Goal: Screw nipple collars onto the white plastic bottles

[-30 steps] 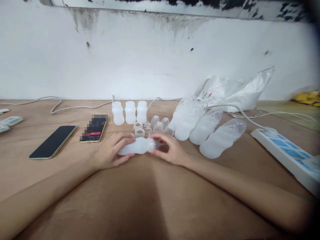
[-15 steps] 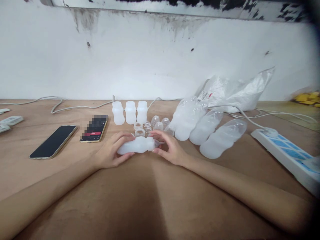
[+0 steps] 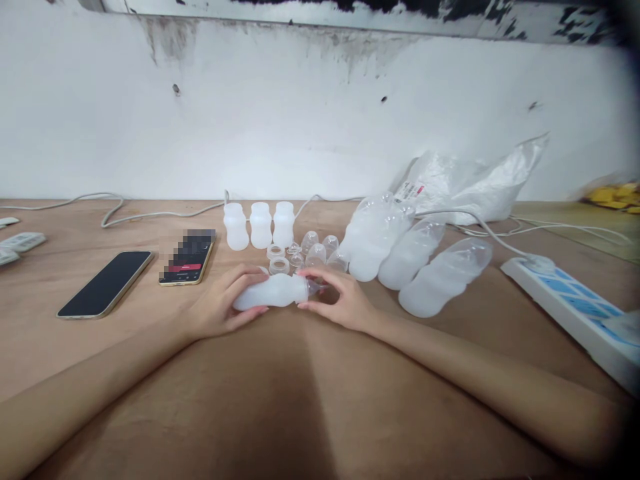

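Note:
A white plastic bottle (image 3: 273, 293) lies on its side just above the brown table (image 3: 300, 400). My left hand (image 3: 223, 303) is wrapped round its body. My right hand (image 3: 340, 300) pinches the clear nipple cap (image 3: 311, 287) at the bottle's neck. Behind the hands sit three upright white bottles (image 3: 260, 225), several loose rings and clear caps (image 3: 300, 252), and several capped bottles (image 3: 410, 257) lying in a row to the right.
Two phones (image 3: 106, 283) lie at the left; the nearer one to my hands (image 3: 187, 259) has its screen lit. A power strip (image 3: 575, 307) with cables lies at the right. A white plastic bag (image 3: 470, 180) leans on the wall. Remotes (image 3: 17, 243) lie at the far left edge.
My right hand's fingers have shifted slightly round the bottle's neck, and the bottle has moved a little left. Nothing else has moved.

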### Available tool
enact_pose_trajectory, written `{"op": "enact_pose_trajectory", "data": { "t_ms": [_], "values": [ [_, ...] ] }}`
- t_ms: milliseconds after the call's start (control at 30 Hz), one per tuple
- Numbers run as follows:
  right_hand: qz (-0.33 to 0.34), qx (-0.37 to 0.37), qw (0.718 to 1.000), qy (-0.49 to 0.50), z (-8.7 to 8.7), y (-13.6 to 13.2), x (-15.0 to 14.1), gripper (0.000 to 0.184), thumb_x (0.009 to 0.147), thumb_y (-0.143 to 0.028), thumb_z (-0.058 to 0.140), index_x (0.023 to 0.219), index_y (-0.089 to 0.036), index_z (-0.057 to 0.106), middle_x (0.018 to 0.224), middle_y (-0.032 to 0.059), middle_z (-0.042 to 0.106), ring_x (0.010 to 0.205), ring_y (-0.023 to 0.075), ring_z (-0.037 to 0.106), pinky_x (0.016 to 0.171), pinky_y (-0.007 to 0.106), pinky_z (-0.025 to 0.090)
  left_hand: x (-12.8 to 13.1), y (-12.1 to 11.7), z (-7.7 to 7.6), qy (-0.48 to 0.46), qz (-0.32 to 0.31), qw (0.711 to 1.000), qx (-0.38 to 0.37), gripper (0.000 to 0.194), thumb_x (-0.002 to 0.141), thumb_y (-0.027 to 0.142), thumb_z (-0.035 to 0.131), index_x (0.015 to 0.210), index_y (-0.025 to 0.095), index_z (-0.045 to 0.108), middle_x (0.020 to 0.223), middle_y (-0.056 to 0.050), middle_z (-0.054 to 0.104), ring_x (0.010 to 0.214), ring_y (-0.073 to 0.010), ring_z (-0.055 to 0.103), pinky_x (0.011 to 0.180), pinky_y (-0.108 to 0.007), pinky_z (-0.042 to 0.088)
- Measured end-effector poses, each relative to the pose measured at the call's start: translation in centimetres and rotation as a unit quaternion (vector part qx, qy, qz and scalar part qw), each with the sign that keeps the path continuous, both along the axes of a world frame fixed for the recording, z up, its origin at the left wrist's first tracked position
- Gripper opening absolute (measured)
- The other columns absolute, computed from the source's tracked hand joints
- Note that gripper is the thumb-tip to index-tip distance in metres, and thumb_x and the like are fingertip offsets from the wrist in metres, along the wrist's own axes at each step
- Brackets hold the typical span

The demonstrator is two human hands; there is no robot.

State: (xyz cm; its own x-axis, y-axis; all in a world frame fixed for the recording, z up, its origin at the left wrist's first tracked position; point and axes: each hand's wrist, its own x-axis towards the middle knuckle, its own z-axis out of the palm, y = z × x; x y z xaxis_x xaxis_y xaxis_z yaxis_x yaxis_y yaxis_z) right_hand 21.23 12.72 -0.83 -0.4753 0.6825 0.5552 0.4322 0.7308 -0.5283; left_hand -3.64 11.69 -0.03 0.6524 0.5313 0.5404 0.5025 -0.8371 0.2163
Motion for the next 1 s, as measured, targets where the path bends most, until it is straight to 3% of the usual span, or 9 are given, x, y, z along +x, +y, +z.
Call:
{"op": "enact_pose_trajectory", "data": {
  "t_ms": [200,500,767,900,1000],
  "values": [
    [-0.003,-0.014,1.0,-0.012,0.42,-0.1,-0.01,0.038,0.068,-0.033,0.068,0.101,-0.021,0.055,0.093,0.0026,0.064,0.075,0.0143,0.059,0.068,0.028,0.051,0.07,-0.06,-0.29,0.013,-0.005,0.999,0.049,0.042,0.08,0.024,0.055,0.118,0.017,0.038,0.111,-0.014,0.049,0.102,-0.0226,0.05,0.084,-0.036,0.045],
    [0.025,-0.073,0.996,-0.034,0.88,-0.24,0.15,0.034,0.07,-0.036,0.063,0.097,-0.018,0.054,0.084,0.0036,0.062,0.067,0.0131,0.054,0.062,0.027,0.047,0.36,-0.14,-0.33,0.064,-0.006,0.971,0.228,0.041,0.082,0.021,0.054,0.12,0.015,0.039,0.099,-0.015,0.053,0.093,-0.0259,0.051,0.07,-0.039,0.047],
    [0.025,-0.071,0.997,-0.027,0.72,-0.09,0.12,0.034,0.07,-0.037,0.063,0.097,-0.018,0.054,0.084,0.0035,0.061,0.069,0.0134,0.054,0.064,0.027,0.047,0.22,-0.15,-0.55,0.07,0.018,0.97,0.233,0.042,0.083,0.02,0.052,0.122,0.021,0.038,0.1,-0.013,0.054,0.096,-0.0252,0.051,0.071,-0.039,0.047],
    [0.033,-0.054,0.998,-0.011,0.57,-0.03,0.26,0.037,0.07,-0.04,0.063,0.097,-0.018,0.055,0.087,0.005,0.062,0.071,0.0148,0.056,0.064,0.027,0.047,0.28,-0.23,-0.46,0.057,0.008,0.971,0.234,0.039,0.08,0.02,0.056,0.117,0.018,0.042,0.101,-0.014,0.055,0.098,-0.0262,0.051,0.073,-0.039,0.046],
    [0.08,-0.026,0.996,0.034,0.23,0.13,0.56,0.042,0.08,-0.051,0.046,0.104,-0.018,0.054,0.086,0.0058,0.062,0.074,0.0163,0.058,0.063,0.029,0.047,0.41,-0.34,-0.13,0.028,0.015,0.977,0.21,0.039,0.076,0.024,0.061,0.111,0.016,0.045,0.103,-0.014,0.058,0.098,-0.0267,0.051,0.077,-0.04,0.043]
  ]
}}
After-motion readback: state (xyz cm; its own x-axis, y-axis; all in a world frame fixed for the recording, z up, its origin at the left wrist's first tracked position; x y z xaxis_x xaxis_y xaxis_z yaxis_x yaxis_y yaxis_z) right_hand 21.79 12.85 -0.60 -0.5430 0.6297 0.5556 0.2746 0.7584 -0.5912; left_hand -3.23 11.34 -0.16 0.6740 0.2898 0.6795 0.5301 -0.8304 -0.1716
